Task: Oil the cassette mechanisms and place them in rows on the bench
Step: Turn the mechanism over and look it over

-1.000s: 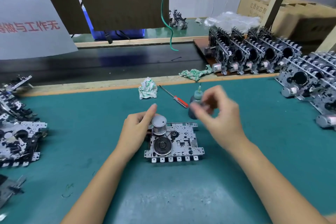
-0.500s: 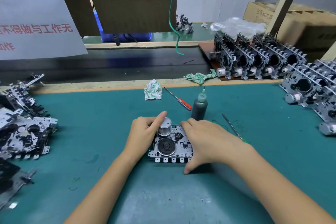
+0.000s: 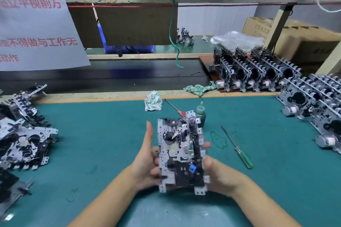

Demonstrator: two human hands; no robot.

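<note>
While both hands [image 3: 145, 169] grip cassette mechanism [image 3: 180, 155], oil bottle [image 3: 201, 114] upright behind

One cassette mechanism [image 3: 180, 153] is up off the green mat [image 3: 276, 180], and two hands are on it: left hand [image 3: 145, 164], right hand [image 3: 219, 177]. Beyond that mechanism, one oil bottle [image 3: 200, 114]. Screwdrivers, count two: a red-handled one [image 3: 175, 108] just left of the bottle, a green-handled one [image 3: 238, 148] to its right. Two crumpled rags as well, a white one [image 3: 153, 101] left of the bottle and a green one [image 3: 199, 88] behind it. Far right of the bottle, two blocks of standing mechanisms: the back row [image 3: 254, 73] shows maybe five across, hard to be sure, and the nearer block [image 3: 317, 101] runs off the edge. Far left, one loose heap [image 3: 24, 134], too tangled to count.
</note>
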